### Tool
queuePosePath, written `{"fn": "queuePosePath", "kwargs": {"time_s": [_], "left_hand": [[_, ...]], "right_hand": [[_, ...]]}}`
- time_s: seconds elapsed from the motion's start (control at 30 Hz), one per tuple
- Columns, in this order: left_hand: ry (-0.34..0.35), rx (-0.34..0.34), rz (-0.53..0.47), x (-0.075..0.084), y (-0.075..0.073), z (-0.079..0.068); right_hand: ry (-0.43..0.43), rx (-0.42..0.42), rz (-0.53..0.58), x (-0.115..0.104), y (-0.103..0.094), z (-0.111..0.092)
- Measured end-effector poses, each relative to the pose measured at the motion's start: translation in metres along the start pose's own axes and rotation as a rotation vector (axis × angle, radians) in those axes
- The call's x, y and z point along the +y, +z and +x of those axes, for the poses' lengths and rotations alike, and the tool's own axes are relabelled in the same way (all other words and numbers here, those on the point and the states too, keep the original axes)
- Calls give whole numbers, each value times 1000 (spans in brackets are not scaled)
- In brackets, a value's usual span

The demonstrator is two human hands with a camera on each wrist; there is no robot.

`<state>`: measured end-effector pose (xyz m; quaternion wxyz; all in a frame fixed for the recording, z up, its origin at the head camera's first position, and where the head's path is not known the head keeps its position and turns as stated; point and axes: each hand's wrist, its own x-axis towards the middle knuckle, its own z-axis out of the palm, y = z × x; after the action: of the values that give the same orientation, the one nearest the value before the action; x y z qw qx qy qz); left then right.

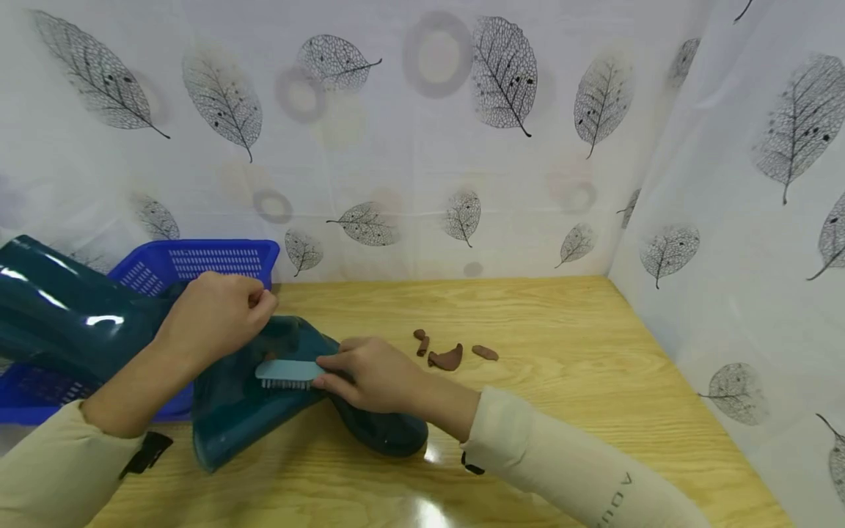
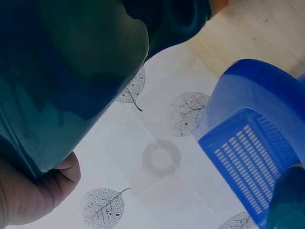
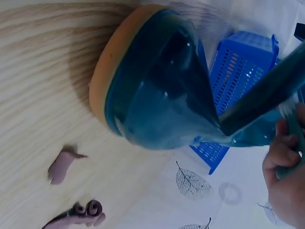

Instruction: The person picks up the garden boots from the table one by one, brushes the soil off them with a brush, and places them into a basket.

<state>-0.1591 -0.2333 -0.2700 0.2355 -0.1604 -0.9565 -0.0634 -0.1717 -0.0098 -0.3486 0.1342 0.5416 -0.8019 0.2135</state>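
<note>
A dark green rubber boot lies on its side on the table, its foot pointing right and its shaft opening to the left. My left hand grips the boot's upper edge; the left wrist view shows curled fingers at the rim. My right hand holds a scrub brush with a light blue back, its bristles against the boot shaft. From the right wrist, the brush handle runs through the curled fingers, and the boot's tan sole shows.
A second green boot lies across a blue slotted basket at the left. Several brown clay-like pieces lie on the wooden table beyond the boot. Leaf-printed cloth hangs behind and along the right.
</note>
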Motion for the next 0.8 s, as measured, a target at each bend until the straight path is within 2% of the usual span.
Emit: {"fn": "queuePosePath", "kwargs": {"time_s": [0.1,0.2,0.3,0.4,0.5,0.67,0.73,0.8], "left_hand": [[-5,3,-4,0,0,0],[-27,-14,-18,-1,-1,0],[-38,-23,-28,-1,-1,1],[-34,-12,-27,1,0,2],[-27,6,-20,1,1,2],[-43,17,-23,-3,1,1],[-47,15,-28,-3,2,1],[-40,23,-28,-4,2,1]], "right_hand": [[27,85,-59,-2,5,2],[75,159,-74,-3,8,5],[98,174,-53,-4,12,7],[88,125,24,-5,13,7],[91,37,90,-3,9,4],[59,-109,88,2,-3,-1],[39,-123,86,4,-6,-3],[43,-94,91,4,-7,-5]]}}
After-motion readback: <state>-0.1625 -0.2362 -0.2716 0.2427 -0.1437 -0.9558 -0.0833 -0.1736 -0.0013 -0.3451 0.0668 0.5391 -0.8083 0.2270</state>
